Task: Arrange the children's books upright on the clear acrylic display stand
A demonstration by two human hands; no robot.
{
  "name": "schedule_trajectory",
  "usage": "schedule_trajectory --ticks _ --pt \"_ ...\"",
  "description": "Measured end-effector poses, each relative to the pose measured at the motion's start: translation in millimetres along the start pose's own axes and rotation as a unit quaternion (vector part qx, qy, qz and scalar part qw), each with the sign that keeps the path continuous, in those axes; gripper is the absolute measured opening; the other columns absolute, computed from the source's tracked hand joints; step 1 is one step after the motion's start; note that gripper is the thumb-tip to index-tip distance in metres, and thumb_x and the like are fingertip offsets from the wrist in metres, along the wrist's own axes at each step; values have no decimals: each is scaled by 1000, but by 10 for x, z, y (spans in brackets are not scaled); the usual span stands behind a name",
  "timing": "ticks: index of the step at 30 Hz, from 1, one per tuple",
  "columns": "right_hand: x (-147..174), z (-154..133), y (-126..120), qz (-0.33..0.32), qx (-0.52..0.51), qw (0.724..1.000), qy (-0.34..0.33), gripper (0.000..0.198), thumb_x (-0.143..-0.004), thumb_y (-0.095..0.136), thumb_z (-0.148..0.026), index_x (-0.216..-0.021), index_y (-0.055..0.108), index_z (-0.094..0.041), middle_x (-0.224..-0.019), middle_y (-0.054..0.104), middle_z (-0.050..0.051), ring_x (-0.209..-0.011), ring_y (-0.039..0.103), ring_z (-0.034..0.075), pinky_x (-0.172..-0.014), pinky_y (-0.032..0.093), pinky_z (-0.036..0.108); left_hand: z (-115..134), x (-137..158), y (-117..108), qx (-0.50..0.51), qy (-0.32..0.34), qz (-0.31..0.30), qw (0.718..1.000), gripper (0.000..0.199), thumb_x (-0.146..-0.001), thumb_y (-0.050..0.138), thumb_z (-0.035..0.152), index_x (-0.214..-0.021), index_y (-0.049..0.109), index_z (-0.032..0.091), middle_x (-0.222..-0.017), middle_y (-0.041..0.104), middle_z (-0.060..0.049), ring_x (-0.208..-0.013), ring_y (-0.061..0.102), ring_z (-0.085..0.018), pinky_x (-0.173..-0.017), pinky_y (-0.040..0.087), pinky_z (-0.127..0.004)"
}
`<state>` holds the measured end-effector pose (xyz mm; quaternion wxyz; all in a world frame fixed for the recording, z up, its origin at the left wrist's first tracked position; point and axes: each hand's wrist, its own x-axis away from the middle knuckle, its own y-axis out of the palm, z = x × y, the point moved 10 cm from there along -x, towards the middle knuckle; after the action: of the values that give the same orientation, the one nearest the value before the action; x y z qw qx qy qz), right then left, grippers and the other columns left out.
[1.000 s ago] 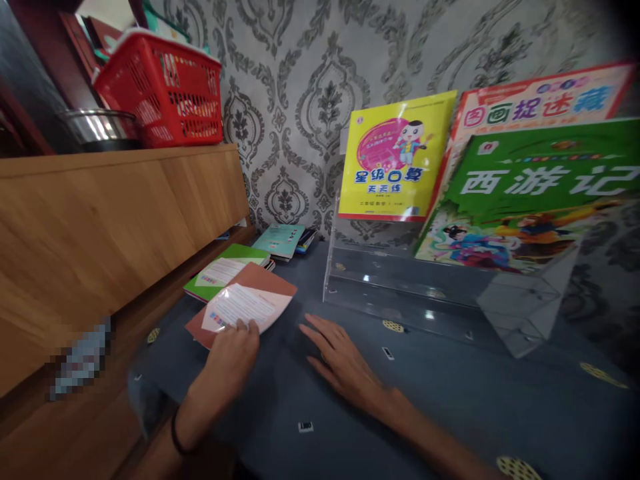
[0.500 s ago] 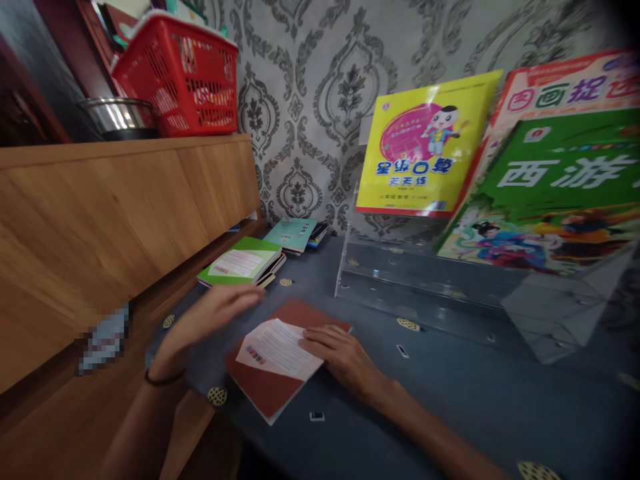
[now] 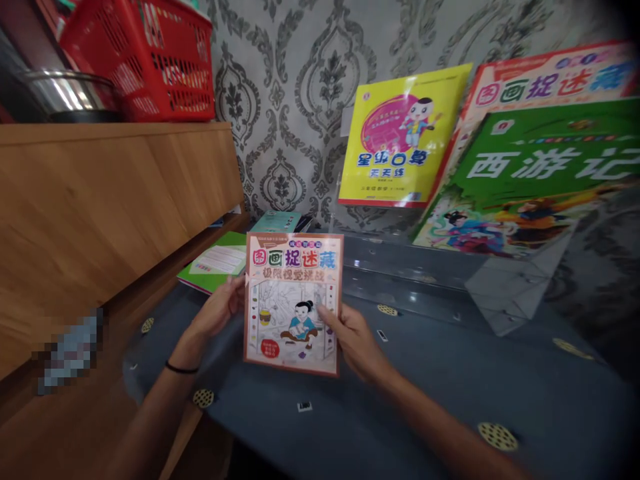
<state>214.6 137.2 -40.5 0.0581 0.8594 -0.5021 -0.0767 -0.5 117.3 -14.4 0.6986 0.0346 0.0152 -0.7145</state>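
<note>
The picture book (image 3: 285,303) is held up, front cover showing, above the bench (image 3: 400,420) and between both hands. The right hand (image 3: 357,340) has its fingers clamped on the right edge, thumb over the cover. The left hand (image 3: 217,312) is at the left edge; whether its fingers grip, I cannot tell.

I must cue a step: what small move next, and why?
Probably raise the brown-bordered book toward the clear rack: the right hand has its thumb on the front cover, which faces the camera upright, and a yellow book stands face-out there.
</note>
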Motion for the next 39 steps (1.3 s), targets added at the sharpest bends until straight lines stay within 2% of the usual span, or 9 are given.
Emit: schedule_trajectory --ticks 5,11,13,16,18,23,26,31,39 --pt "203 522 26 -10 -79 982 170 58 -71 77 -65 -97 69 -14 -82 76 11 -77 74 26 -71 60 40 -472 17 -67 -105 -48 59 992 62 -80 64 66 -112 67 13 -98 75 -11 -88 70 -24 -74 56 -33" --pt "337 661 -301 -54 146 970 188 44 -82 64 -61 -91 61 -18 -76 73 5 -63 70 20 -55 54 30 -562 31 -164 -314 32 80 946 36 -89 54 43 -109 68 16 -106 73 -10 -94 67 -23 -81 55 -36" --pt "310 483 -459 -41 326 933 147 33 -92 54 -51 -86 61 -19 -69 70 4 -57 66 19 -53 49 29 -473 19 -66 -382 73 64 919 29 -92 51 34 -107 69 18 -106 73 -9 -96 66 -22 -87 53 -38" --pt "252 95 -461 7 544 838 36 26 -98 46 -33 -87 66 -20 -75 71 9 -69 69 23 -64 50 33 -418 10 137 -447 115 39 886 25 -93 48 26 -109 67 19 -108 71 -8 -103 64 -23 -96 51 -41" --pt "219 -15 -166 -30 588 807 -42 23 -99 45 -25 -94 67 -18 -92 73 12 -85 70 25 -74 52 36 -435 23 242 -469 137 40 872 26 -94 47 23 -114 64 19 -114 69 -9 -109 62 -24 -99 49 -43" --pt "192 168 867 -253 561 753 -234 25 -96 53 -13 -117 65 -13 -128 65 15 -122 58 23 -106 47 40 -605 76 287 -456 148 50 876 38 -97 40 21 -132 53 19 -126 65 -12 -118 59 -24 -106 46 -47" --pt "13 259 1043 -261 542 747 -283 28 -99 50 -17 -125 62 -12 -133 63 15 -128 54 23 -112 42 44 -680 86 198 -414 137 60 898 46 -96 34 15 -140 47 17 -135 62 -14 -126 57 -23 -110 44 -48" --pt "-291 316 965 -249 539 752 -285 29 -101 48 -20 -125 63 -12 -131 65 15 -128 56 22 -113 42 43 -717 63 120 -357 115 65 925 54 -92 37 13 -146 39 17 -137 63 -15 -127 60 -21 -111 45 -46" --pt "-393 339 802 -211 561 759 -255 38 -99 56 -27 -133 61 -12 -141 60 15 -137 50 27 -119 35 47 -634 76 133 -375 89 73 920 51 -96 40 23 -147 34 17 -137 64 -15 -134 55 -24 -115 40 -48"
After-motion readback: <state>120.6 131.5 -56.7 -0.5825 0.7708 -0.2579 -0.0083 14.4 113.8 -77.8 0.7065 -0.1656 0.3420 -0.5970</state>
